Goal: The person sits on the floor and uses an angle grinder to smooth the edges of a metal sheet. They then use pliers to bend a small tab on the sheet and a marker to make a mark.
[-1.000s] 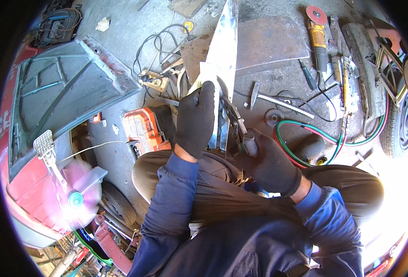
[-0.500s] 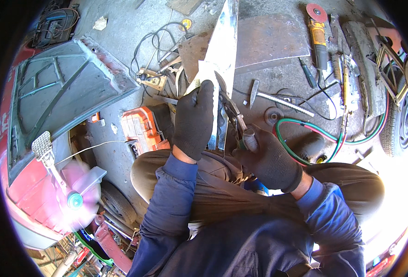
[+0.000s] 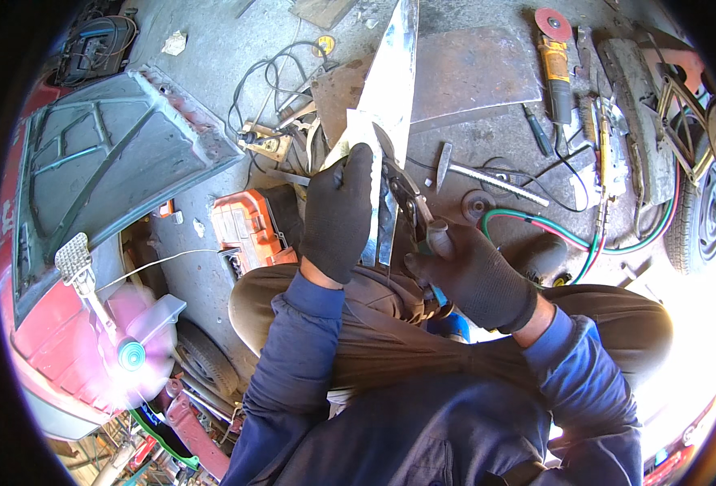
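My left hand [image 3: 338, 212], in a black glove, is closed on a bright piece of sheet metal [image 3: 392, 77] that rises to a narrow point away from me. A narrower strip with a ragged edge lies under its fingers. My right hand [image 3: 479, 279], also gloved, grips a dark metal plier-like hand tool [image 3: 410, 194]. The tool's jaws sit against the sheet's right side, close to my left fingertips; whether they are snips or pliers I cannot tell. Below my right thumb a bit of blue shows, partly hidden.
A flat steel plate [image 3: 475, 77] lies ahead. To the right are a hammer [image 3: 487, 180], a yellow angle grinder [image 3: 555, 69] and red-green hoses [image 3: 528, 217]. An orange toolbox [image 3: 244, 227], a grey car panel [image 3: 119, 154] and a spinning fan [image 3: 135, 344] are at left.
My right hand has shifted slightly downward and its grip on the tool looks looser, with more blue showing below it. My left hand and the sheet metal stay nearly in place.
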{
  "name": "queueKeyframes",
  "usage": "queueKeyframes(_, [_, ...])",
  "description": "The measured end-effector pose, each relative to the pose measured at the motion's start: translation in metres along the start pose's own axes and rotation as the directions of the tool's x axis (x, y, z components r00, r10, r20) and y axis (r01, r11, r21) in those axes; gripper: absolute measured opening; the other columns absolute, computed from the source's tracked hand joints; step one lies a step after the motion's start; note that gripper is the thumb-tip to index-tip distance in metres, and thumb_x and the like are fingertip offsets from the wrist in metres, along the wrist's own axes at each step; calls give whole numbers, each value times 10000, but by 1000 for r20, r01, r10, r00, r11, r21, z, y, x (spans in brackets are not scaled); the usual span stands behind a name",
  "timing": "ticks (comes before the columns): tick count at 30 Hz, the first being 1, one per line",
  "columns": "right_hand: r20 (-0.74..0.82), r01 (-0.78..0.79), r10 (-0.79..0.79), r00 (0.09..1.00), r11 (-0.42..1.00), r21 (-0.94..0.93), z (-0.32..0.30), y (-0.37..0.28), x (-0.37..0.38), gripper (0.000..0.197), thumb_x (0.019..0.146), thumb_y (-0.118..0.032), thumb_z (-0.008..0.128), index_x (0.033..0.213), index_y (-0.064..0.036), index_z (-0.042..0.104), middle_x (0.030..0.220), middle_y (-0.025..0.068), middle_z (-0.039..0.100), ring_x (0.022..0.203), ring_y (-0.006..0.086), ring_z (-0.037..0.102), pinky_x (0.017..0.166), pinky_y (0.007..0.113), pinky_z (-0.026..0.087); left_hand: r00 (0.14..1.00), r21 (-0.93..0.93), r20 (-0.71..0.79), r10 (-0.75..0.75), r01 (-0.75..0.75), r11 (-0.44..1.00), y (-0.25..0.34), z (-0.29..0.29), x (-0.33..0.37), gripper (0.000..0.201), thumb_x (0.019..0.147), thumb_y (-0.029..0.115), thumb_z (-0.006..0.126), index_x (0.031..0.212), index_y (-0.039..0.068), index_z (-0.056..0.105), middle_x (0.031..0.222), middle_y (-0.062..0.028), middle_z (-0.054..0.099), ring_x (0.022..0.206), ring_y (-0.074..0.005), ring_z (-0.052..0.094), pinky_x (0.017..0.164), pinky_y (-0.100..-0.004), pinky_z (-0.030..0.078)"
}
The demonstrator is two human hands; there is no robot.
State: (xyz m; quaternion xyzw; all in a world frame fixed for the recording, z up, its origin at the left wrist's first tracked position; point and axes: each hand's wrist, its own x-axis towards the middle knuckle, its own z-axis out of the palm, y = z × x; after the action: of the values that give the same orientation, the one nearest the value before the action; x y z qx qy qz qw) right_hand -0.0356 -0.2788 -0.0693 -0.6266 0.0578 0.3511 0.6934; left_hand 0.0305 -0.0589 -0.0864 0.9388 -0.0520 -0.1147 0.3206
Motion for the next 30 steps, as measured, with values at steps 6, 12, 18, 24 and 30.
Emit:
queueKeyframes(6, [-48,-28,26,999,999,-42,6,0,-1,316,1001,-157,764,1234,41,687,999,218,750,907,332,746,814,423,593,988,-129,25,-151,153,980,11,-2,0,231,1124,98,591,1314,21,698,1035,-231,761,957,-367,780,777,-433,588])
queueKeyframes(12, [178,533,-524,833,672,-514,-13,17,11,277,965,-112,778,1204,16,721,1016,198,732,861,355,741,782,418,614,970,-177,44,-238,243,954,14,-6,1,229,1142,129,574,1295,28,711,1082,-225,773,970,-370,780,794,-439,587])
queueKeyframes(18, [45,219,-214,976,945,-244,-1,11,7,312,923,-153,779,1206,-23,753,1038,232,708,945,401,751,824,463,626,991,-230,-53,-122,107,967,0,1,3,326,1137,300,603,1092,22,766,856,-91,707,770,-184,674,673,-343,513])
queueKeyframes(24, [-49,150,-154,987,986,-74,14,7,7,262,1038,-143,725,1218,48,711,900,91,753,796,155,706,706,334,565,993,-85,55,-109,113,990,6,-6,-1,313,1071,18,606,1376,56,662,1015,-215,758,915,-365,777,728,-437,587])
queueKeyframes(30, [-40,342,-361,932,908,-241,18,12,10,188,933,-128,772,1099,-40,759,993,203,714,885,390,738,823,464,617,995,117,46,83,-88,989,6,-11,0,304,1108,41,581,1403,56,654,972,-151,748,824,-240,752,695,-367,578])
